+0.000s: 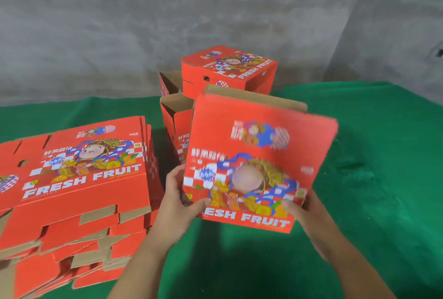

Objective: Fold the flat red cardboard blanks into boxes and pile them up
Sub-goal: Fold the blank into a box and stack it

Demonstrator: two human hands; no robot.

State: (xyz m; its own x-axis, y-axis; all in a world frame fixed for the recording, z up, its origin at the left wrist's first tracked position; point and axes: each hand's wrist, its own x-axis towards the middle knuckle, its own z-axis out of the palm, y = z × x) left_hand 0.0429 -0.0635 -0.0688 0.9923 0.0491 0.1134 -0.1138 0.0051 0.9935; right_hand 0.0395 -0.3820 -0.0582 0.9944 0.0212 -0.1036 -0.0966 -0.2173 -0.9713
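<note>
The left hand (pixel 178 199) and right hand (pixel 303 210) grip only the bottom corners of the red box (pixel 259 155), so it may tip and knock the pile of boxes (pixel 227 68) behind.

Printed red cardboard box (pixel 259 162), raw brown inside; fuzzy green cloth (pixel 371 179); rough concrete wall (pixel 143 35).

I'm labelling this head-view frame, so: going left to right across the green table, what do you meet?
Stack of flat red blanks → left hand → the box being held → right hand. The folded boxes behind overlap the held one, so I leave them out.
</note>
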